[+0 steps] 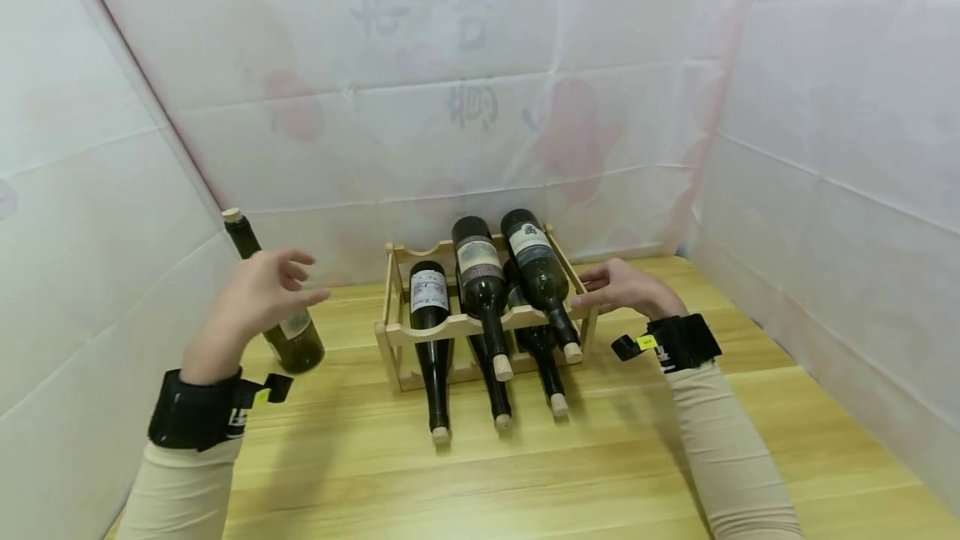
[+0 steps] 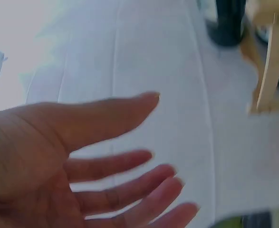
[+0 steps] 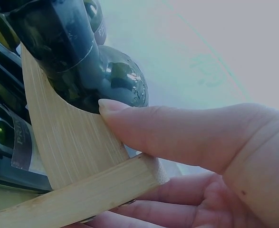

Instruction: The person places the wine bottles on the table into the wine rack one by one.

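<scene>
A light wooden wine rack (image 1: 386,348) stands in the middle of the table. My right hand (image 1: 626,286) grips its right end post, thumb on the inner face and fingers behind it in the right wrist view. Two corked wine bottles, one (image 1: 480,265) beside another (image 1: 536,265), lie across the upper level, necks toward me. Three more lie lower, among them a white-labelled bottle (image 1: 429,290) at the left. My left hand (image 1: 251,298) is raised at the left, thumb and fingers spread and holding nothing. Behind it a dark green wine bottle (image 1: 300,348) stands upright, partly hidden by the hand.
The wood-grain tabletop (image 1: 525,482) extends in front of the rack. Pale printed sheets, the back one (image 1: 600,48) among them, enclose the table on the left, back and right.
</scene>
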The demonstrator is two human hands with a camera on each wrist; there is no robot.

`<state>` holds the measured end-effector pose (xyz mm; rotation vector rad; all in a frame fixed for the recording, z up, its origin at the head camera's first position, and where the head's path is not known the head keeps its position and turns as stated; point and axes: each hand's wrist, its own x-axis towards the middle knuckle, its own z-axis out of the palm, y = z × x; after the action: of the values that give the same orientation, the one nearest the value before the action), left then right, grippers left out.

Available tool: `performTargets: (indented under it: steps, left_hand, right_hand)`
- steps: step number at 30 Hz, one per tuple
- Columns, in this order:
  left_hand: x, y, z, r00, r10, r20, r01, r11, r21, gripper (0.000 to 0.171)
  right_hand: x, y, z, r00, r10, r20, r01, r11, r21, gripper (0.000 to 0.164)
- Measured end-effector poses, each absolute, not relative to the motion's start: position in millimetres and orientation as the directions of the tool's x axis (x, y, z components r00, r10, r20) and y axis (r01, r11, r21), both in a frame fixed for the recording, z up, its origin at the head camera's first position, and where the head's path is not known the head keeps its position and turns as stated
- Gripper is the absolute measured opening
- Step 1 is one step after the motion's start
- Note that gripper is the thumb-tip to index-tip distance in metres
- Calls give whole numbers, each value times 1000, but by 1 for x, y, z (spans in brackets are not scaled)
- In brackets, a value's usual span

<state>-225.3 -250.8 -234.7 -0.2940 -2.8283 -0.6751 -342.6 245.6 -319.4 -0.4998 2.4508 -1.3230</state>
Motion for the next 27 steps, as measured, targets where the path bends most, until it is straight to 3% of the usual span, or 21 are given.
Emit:
performTargets:
  steps: [4, 8, 15, 21, 27]
  left_hand:
    - [-230, -280, -234, -971, 9, 238, 121, 879, 461, 69]
    - [-237, -303, -237, -978, -91, 189, 5, 892, 452, 85]
    - [-258, -326, -248, -989, -117, 90, -58, 872, 486, 117]
    - [-271, -335, -249, -995, -98, 36, -63, 842, 536, 113]
    - [-282, -340, -248, -997, -59, 42, -23, 815, 579, 94]
  right_hand:
    - [-342, 247, -320, -892, -439, -112, -149, 517, -843, 70]
    - [-343, 248, -321, -892, -437, -117, -147, 524, -839, 74]
    - [-342, 248, -323, -892, -435, -120, -140, 521, -842, 75]
    - [-343, 246, -322, -893, -435, -116, -147, 526, -838, 77]
    - [-342, 245, -318, -895, -434, -105, -160, 531, -832, 78]
